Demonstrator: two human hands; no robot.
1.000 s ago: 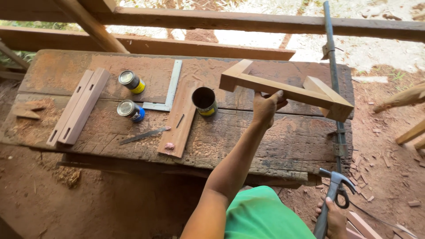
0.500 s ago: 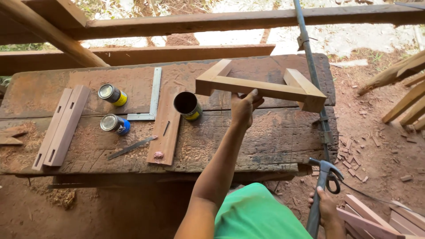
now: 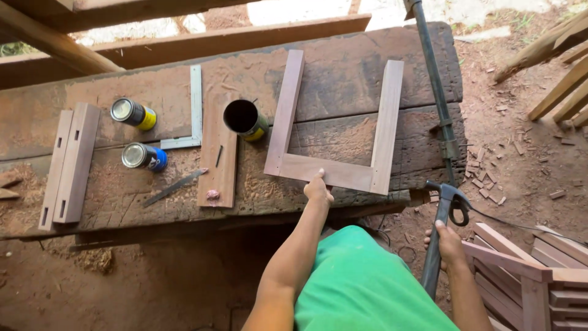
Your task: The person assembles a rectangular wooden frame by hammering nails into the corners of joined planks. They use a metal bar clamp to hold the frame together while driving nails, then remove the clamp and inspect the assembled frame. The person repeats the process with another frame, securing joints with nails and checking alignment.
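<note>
Now the left hand (image 3: 318, 187) is pinching the U-shaped brown wooden frame (image 3: 334, 171) lying flat, legs pointing away; the right hand (image 3: 449, 243) is gripping a grey metal claw hammer (image 3: 442, 233) beside it.

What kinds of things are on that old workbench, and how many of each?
Tins: 3
U-shaped wooden frame, held by the left hand: 1
Loose wooden boards: 3
Metal square: 1
Flat metal blade: 1
Total: 9
</note>
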